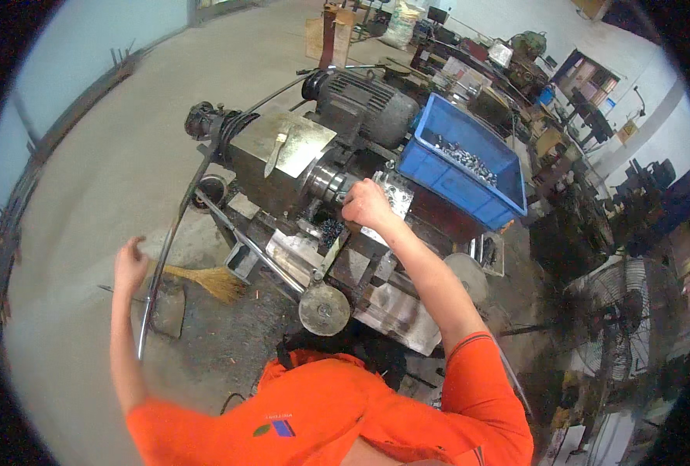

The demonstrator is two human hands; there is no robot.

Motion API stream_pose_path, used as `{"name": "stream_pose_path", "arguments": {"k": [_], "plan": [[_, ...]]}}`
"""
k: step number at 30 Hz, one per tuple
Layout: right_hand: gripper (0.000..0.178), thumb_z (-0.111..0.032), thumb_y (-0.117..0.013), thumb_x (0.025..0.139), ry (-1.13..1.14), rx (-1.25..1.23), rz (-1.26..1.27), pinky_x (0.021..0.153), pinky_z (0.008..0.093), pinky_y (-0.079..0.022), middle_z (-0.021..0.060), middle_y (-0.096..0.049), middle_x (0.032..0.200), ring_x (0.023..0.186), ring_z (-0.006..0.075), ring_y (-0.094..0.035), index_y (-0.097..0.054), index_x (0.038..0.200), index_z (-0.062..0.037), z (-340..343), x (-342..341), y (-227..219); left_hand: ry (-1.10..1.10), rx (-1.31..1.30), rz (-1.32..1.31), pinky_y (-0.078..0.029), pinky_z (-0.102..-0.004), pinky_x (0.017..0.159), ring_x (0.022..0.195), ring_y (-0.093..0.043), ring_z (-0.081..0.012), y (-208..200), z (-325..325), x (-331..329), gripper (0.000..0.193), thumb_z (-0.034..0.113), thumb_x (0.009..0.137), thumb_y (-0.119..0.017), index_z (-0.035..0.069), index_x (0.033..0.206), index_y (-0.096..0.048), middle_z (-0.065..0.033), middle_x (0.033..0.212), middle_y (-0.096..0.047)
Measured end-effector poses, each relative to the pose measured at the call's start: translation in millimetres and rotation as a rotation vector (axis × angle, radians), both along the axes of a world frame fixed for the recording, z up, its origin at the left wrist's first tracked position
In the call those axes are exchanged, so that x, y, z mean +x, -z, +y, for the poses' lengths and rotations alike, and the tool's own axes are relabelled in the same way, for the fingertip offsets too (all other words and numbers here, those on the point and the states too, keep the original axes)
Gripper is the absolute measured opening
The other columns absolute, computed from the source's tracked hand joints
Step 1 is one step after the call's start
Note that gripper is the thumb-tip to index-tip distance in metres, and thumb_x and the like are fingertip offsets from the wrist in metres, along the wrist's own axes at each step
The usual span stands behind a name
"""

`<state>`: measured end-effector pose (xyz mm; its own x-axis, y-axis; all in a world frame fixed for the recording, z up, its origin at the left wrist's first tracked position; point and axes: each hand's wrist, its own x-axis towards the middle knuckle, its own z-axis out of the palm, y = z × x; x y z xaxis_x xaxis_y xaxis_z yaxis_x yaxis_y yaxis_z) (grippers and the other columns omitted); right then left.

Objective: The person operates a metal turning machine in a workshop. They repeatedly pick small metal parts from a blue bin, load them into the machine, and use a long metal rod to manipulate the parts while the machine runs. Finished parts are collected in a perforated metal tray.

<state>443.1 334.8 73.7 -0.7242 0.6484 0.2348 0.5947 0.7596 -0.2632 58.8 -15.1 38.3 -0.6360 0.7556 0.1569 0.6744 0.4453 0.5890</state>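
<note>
My right hand (366, 206) is at the lathe's workholding end, beside the shiny round spindle (329, 183) and over the metal tool block (393, 194). Its fingers are curled closed; whatever they grip is hidden beneath them. Out to the left, my left hand (132, 266) is raised in the air with loosely bent fingers apart and nothing visible in it. It is nearest to a long metal bar (175, 225) that slants up along the machine, and does not appear to touch it. Dark metal chips (329, 230) lie under the spindle.
A brush (275, 153) lies on the headstock cover (240, 140). Behind is a ribbed motor (368, 105). A blue crate (457, 186) of small metal parts stands right of the spindle. A round handwheel (324, 309) juts toward me. A broom (209, 281) and dustpan (168, 309) lie left; a fan (613, 314) stands right.
</note>
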Motion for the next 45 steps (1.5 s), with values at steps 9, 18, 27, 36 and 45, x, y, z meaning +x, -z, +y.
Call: {"name": "stream_pose_path", "arguments": {"k": [9, 18, 27, 36, 45], "plan": [[0.020, -0.016, -0.060, 0.058, 0.074, -0.326, 0.195, 0.068, 0.0371, -0.051, 0.0218, -0.061, 0.069, 0.070, 0.0344, -0.064, -0.067, 0.068, -0.0011, 5.7, -10.5, -0.8, -0.053, -0.271, -0.009, -0.046, -0.0457, 0.069, 0.082, -0.057, -0.0419, 31.9, -0.7, 34.5, 0.035, 0.025, 0.073, -0.067, -0.003, 0.091, -0.057, -0.0253, 0.083, -0.060], [0.016, -0.019, -0.060, 0.056, -0.139, -0.075, 0.098, 0.050, 0.0402, -0.044, 0.0160, -0.053, 0.052, 0.051, 0.0346, -0.054, -0.056, 0.052, -0.0040, 17.5, -24.7, -0.8, -0.108, -0.510, 0.319, -0.049, -0.0456, 0.068, 0.074, -0.060, -0.0383, 42.4, 5.4, 2.2, 0.023, 0.022, 0.073, -0.060, 0.001, 0.080, -0.062, -0.0215, 0.075, -0.061], [0.028, -0.023, -0.058, 0.055, 0.312, -0.414, 0.226, 0.049, 0.0341, -0.043, 0.0181, -0.048, 0.046, 0.045, 0.0200, -0.053, -0.058, 0.055, 0.0055, 3.5, -29.2, -7.9, 0.062, -0.388, 0.906, -0.045, -0.0433, 0.056, 0.060, -0.058, -0.0322, 48.5, 12.6, -201.4, 0.011, 0.009, 0.069, -0.058, 0.005, 0.076, -0.051, -0.0148, 0.065, -0.058], [0.019, -0.019, -0.061, 0.057, 0.117, -0.009, 0.442, 0.089, 0.0378, -0.044, 0.0185, -0.059, 0.111, 0.102, 0.0334, -0.056, -0.065, 0.072, -0.0077, -32.3, 46.1, -7.8, -0.074, 0.280, 0.685, -0.048, -0.0393, 0.074, 0.083, -0.062, -0.0306, 51.0, 66.3, -111.8, 0.025, 0.014, 0.078, -0.055, 0.004, 0.101, -0.061, -0.0146, 0.088, -0.064], [0.020, -0.010, -0.062, 0.056, 0.631, -0.051, 0.324, 0.081, 0.0356, -0.047, 0.0148, -0.063, 0.101, 0.092, 0.0323, -0.060, -0.066, 0.075, -0.0037, -130.5, 269.9, 18.2, 0.402, -0.587, 0.306, -0.049, -0.0417, 0.072, 0.084, -0.062, -0.0326, 258.3, 133.8, 46.5, 0.032, 0.027, 0.070, -0.068, 0.008, 0.095, -0.061, -0.0159, 0.089, -0.064]]}}
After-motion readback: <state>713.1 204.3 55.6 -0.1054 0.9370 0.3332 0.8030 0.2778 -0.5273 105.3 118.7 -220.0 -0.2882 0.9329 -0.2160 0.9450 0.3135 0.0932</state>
